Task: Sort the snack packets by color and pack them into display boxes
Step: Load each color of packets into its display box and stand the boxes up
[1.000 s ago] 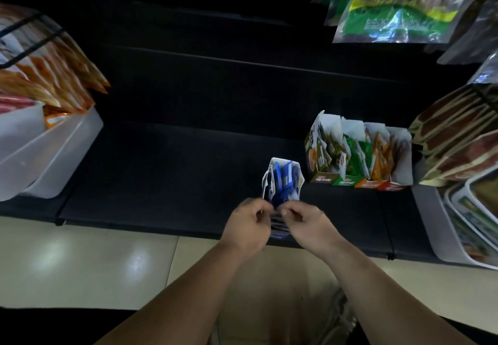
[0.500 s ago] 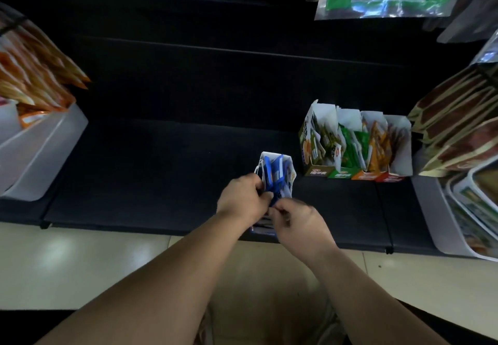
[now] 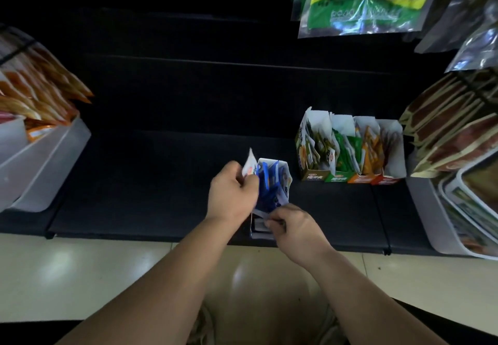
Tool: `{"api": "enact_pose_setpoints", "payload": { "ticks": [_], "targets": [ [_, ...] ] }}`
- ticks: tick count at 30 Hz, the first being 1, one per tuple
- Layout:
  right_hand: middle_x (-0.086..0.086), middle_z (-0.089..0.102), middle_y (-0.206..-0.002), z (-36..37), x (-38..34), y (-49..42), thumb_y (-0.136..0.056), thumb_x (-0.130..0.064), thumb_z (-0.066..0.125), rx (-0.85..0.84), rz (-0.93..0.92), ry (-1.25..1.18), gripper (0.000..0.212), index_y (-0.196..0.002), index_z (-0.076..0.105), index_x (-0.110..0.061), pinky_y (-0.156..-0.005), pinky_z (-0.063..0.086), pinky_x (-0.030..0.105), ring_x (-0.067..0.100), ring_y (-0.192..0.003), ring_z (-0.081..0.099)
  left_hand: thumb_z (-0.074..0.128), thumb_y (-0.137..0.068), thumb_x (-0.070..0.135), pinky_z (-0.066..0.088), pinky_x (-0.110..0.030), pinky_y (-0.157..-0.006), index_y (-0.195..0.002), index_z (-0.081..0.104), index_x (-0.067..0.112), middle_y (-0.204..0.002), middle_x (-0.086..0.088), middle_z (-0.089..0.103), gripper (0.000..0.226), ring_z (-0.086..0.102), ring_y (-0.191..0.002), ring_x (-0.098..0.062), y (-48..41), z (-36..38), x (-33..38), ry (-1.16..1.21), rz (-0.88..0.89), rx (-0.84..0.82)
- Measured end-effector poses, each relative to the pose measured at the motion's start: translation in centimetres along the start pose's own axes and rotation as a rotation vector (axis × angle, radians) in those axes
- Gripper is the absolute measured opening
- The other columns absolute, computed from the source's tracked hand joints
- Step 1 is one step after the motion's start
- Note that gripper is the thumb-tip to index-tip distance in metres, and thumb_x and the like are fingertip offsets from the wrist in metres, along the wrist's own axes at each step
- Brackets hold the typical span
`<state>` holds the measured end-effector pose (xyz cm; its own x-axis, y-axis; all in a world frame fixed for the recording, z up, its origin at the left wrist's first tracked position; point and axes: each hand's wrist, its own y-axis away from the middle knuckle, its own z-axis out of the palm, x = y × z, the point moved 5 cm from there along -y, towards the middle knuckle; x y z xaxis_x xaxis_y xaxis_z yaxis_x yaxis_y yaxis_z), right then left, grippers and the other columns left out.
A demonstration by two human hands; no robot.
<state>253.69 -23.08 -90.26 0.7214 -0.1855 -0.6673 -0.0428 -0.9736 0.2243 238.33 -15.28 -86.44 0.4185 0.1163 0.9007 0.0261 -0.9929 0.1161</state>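
Blue packets (image 3: 266,185) crowd a display box (image 3: 286,173) on a shop shelf.
The display box stands between my hands. My left hand (image 3: 233,196) pinches a white-and-blue packet (image 3: 249,166) at its far-left corner, and my right hand (image 3: 295,227) curls its fingers round the box's near end. Beyond my right hand, four filled boxes (image 3: 350,153) sit in a row on the black shelf (image 3: 161,182).

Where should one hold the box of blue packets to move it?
Probably by its near end, coming from the front edge of the shelf, where the right hand grips it. The blue box is open on top with blue packets standing up in it, so a grip from above could crush them.
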Motion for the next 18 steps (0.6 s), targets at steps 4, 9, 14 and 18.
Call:
{"api": "enact_pose_setpoints", "payload": {
  "ticks": [4,9,14,18],
  "targets": [
    [-0.003,0.066,-0.099,-0.4,-0.2,0.6,-0.101,-0.024,0.059,0.024,0.071,-0.058,0.014,-0.1,0.072,-0.018,-0.083,0.054,0.037,0.016,-0.092,0.062,0.058,-0.097,0.014,0.054,-0.033,-0.06,-0.087,0.056,0.019,-0.08,0.003,0.07,0.012,0.065,-0.066,-0.013,-0.9,-2.6,0.8,0.165,-0.025,0.074],
    [-0.004,0.064,-0.101,-0.3,-0.6,1.4,-0.103,-0.034,0.054,-0.023,0.123,-0.075,0.021,-0.103,0.07,-0.02,-0.082,0.053,0.034,0.013,-0.093,0.062,0.057,-0.101,0.013,0.057,-0.022,-0.065,-0.104,0.061,0.023,-0.092,0.007,0.076,0.01,0.072,-0.08,-0.006,-0.1,-2.2,1.4,0.099,0.028,-0.088],
    [-0.005,0.069,-0.093,-1.2,-1.2,1.6,-0.104,-0.036,0.057,0.07,0.122,-0.225,0.011,-0.109,0.058,-0.026,-0.075,0.056,0.033,0.012,-0.084,0.067,0.06,-0.101,0.017,0.05,-0.018,-0.06,-0.104,0.063,0.025,-0.092,0.01,0.077,0.01,0.07,-0.075,-0.001,0.4,-0.7,0.9,0.018,0.006,-0.215],
    [-0.014,0.06,-0.118,-1.7,-1.9,1.5,-0.1,-0.035,0.065,0.132,0.093,-0.266,0.037,-0.132,0.048,-0.037,-0.082,0.056,0.031,0.004,-0.084,0.066,0.063,-0.101,0.019,0.046,-0.006,-0.062,-0.104,0.072,0.024,-0.096,0.009,0.078,0.01,0.07,-0.081,0.005,1.2,0.2,0.4,0.134,-0.087,-0.262]
  ]
}}
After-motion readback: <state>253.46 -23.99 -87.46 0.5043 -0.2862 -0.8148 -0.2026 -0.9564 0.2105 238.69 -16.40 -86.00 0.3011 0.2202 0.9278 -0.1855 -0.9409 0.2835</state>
